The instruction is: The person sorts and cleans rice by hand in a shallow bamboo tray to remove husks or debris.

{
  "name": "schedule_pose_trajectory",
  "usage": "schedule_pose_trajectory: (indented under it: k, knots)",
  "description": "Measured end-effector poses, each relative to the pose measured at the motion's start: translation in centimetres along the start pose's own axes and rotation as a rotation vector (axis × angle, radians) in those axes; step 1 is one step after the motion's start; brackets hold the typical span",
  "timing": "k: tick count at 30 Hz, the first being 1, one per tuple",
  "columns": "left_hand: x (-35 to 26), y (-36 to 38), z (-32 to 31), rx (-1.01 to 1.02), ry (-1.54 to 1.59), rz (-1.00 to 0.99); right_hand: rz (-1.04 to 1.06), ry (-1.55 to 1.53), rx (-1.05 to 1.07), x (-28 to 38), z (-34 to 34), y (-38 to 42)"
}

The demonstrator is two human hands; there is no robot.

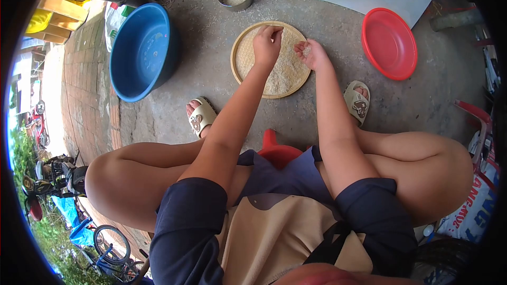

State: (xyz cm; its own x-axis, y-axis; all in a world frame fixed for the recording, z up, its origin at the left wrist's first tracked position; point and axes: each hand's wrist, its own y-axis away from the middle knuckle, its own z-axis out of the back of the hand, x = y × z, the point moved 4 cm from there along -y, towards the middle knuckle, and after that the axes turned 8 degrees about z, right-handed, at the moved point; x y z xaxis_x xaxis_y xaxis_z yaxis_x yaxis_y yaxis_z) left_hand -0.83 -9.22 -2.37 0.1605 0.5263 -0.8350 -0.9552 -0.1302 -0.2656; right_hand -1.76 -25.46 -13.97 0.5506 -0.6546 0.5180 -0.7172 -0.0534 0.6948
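A round woven winnowing tray (303, 82) lies on the concrete floor, with a layer of pale rice (280, 76) spread over it. My left hand (268, 47) hovers above the tray's middle, its fingertips pinched together; whatever they hold is too small to make out. At the tray's right edge, my right hand (313, 56) is turned palm up with the fingers curled, cupping a small amount of rice grains.
Beyond the tray stands a metal bowl (236, 4) containing rice. A blue basin (117, 68) is on the left, a red basin (391, 47) on the right. My sandalled feet flank the tray. Scattered grains dot the floor, and sacks (467, 214) lie at the lower right.
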Motion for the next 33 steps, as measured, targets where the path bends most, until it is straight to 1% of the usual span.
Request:
schedule_pose_trajectory:
  k: [1, 3, 4, 6, 10, 12, 13, 15, 16, 18, 19, 21, 23, 25, 26, 28, 29, 31, 32, 33]
  knots:
    - [-0.9, 0.0, -0.6, 0.018, 0.036, -0.005, -0.001, -0.002, 0.001, 0.0, 0.0, 0.0]
    - [-2.0, 0.4, -2.0, 0.175, 0.061, 0.007, -0.011, -0.044, 0.037, 0.1, 0.0, 0.1]
    - [-2.2, 0.6, -2.3, 0.177, 0.062, 0.007, -0.01, -0.045, 0.035, 0.2, -0.1, 0.3]
    - [-2.0, 1.4, -3.7, 0.373, -0.034, -0.067, 0.055, -0.029, -0.005, 0.4, 0.0, 0.5]
    - [1.6, 2.3, -3.6, 0.327, -0.144, -0.063, 0.02, -0.054, -0.017, 0.2, -0.1, 0.0]
    - [4.3, 2.2, -2.4, 0.221, -0.293, 0.044, -0.039, -0.004, -0.003, -0.1, 0.4, -0.8]
    - [5.3, 2.4, -1.9, 0.222, -0.293, 0.047, -0.041, -0.003, -0.004, -0.4, 0.9, -1.6]
    - [7.6, 2.4, -0.5, 0.121, -0.459, 0.112, -0.082, -0.067, -0.026, -1.1, 1.5, -2.9]
    - [8.7, 2.8, 0.0, 0.116, -0.458, 0.115, -0.083, -0.062, -0.024, -1.1, 1.2, -2.8]
    - [10.6, 4.0, 0.7, 0.112, -0.663, 0.118, 0.025, 0.046, -0.131, -1.0, 0.6, -2.4]
    - [10.9, 4.5, 1.0, 0.103, -0.659, 0.126, 0.025, 0.058, -0.128, -1.3, 0.1, -2.4]
    - [11.1, 5.7, 1.1, 0.143, -0.728, 0.07, 0.152, 0.103, -0.22, -1.5, -0.7, -2.2]
    - [11.4, 5.9, 0.8, 0.136, -0.728, 0.099, 0.103, 0.106, -0.218, -2.1, -1.5, -2.2]
    - [11.0, 5.8, 0.9, 0.086, -0.722, 0.113, 0.027, 0.005, -0.079, -2.9, -2.6, -2.9]
    - [10.9, 5.7, 0.9, 0.086, -0.733, 0.128, 0.021, 0.022, -0.075, -3.1, -2.8, -3.3]
    - [10.7, 5.6, 1.1, 0.07, -0.724, 0.149, -0.007, -0.241, -0.052, -2.9, -4.2, -3.7]
    - [10.6, 5.5, 1.1, 0.065, -0.718, 0.155, -0.015, -0.218, -0.049, -2.4, -4.9, -4.1]
    - [10.8, 5.5, 1.2, 0.038, -0.707, 0.181, -0.018, -0.554, -0.215, -1.1, -5.7, -5.4]
    - [10.9, 5.5, 1.1, 0.05, -0.703, 0.188, 0.017, -0.698, -0.209, 0.0, -6.2, -6.0]
    - [11.1, 5.4, 1.0, 0.061, -0.698, 0.194, 0.056, -0.767, -0.214, 1.4, -6.8, -6.4]
